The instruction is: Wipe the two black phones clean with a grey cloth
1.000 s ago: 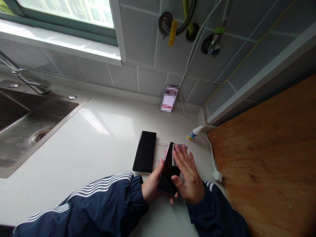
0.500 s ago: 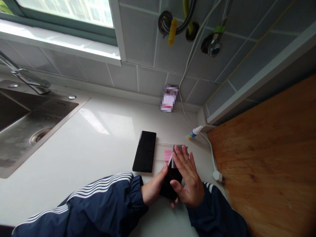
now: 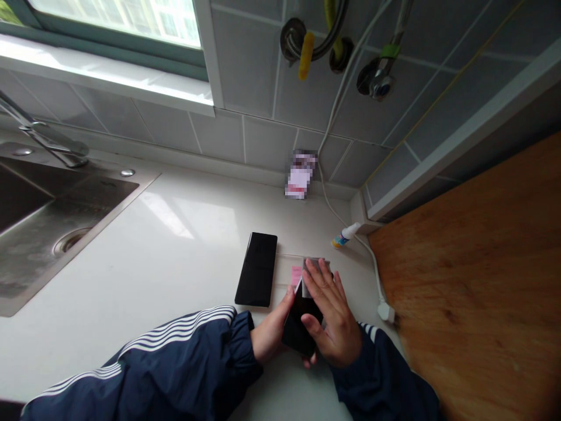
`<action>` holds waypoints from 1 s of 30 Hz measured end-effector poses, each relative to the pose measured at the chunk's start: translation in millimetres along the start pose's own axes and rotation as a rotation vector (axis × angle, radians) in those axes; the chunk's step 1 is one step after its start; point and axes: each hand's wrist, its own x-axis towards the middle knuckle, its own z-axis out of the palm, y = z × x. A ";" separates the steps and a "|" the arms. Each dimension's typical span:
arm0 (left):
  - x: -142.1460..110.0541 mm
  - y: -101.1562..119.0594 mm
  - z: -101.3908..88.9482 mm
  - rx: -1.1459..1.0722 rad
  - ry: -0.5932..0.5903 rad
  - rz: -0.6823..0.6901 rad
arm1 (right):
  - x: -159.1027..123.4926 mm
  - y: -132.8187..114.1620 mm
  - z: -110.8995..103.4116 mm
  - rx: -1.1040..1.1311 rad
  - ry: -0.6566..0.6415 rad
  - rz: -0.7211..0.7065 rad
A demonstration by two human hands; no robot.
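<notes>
So you've got the phone point(image 3: 302, 327) face up right in front of you. Your left hand point(image 3: 269, 333) cradles it: thumb along its left edge, fingers curled underneath, a couple of tips peeking out at its near end. Your right hand point(image 3: 335, 324) lies over the phone's far end, fingers nearly straight and close together on a grey cloth point(image 3: 307, 293), thumb splayed out over the screen. Can't tell if that thumb touches the glass.

Handling-wise, I'd guess it's stiff, fairly light, and slick on that glossy face, so it could skate if you lean on one end. Glass is probably the fragile bit; grip the long edges, palm underneath. The cloth looks thin and floppy, so flat fingers suit it.

Left of the phone, well apart from it, a second black slab point(image 3: 257, 269) lies on the counter. Just past the phone's far left corner there's a pink note point(image 3: 296, 275), and beyond to its right, a small bottle point(image 3: 345, 235) with a white top.
</notes>
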 end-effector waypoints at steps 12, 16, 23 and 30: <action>-0.6 1.7 0.4 -0.014 0.003 0.000 | -0.1 2.1 -1.5 0.048 -0.006 -0.019; 0.9 2.0 -1.1 -0.065 0.011 0.025 | -0.7 0.2 -3.9 0.087 0.016 -0.106; 6.8 -1.7 -9.0 -0.331 -0.060 0.139 | -1.0 -3.5 -11.2 0.194 -0.007 -0.226; 6.9 -0.1 -12.2 -0.342 -0.073 0.082 | -1.1 -1.2 -9.3 0.205 -0.028 -0.238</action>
